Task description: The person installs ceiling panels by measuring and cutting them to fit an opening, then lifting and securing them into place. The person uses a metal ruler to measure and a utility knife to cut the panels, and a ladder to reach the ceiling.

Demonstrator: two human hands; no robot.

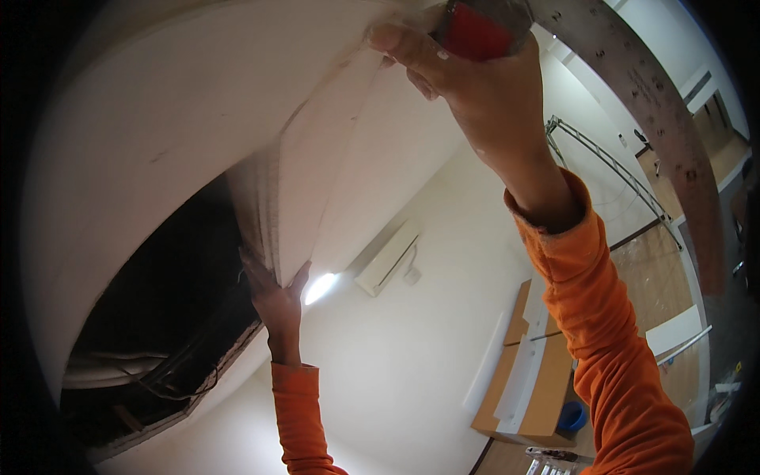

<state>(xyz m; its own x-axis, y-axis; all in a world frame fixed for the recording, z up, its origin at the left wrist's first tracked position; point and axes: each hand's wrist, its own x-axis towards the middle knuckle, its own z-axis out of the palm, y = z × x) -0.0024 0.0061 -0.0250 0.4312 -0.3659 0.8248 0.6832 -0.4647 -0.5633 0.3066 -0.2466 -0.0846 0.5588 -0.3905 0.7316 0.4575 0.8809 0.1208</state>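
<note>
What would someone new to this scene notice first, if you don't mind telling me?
Most striking is the white ceiling panel tilted overhead at upper centre, its lower edge gripped by the left hand. The right hand, top centre, holds a red tool against it. A dark ceiling opening with cables gapes at lower left.

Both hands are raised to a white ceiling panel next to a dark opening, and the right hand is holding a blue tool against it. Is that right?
Not quite: the tool in the right hand is red, not blue. The head view shows it at the top, pressed by the white ceiling panel. The rest holds: the left hand grips the panel's lower edge beside the dark opening.
</note>
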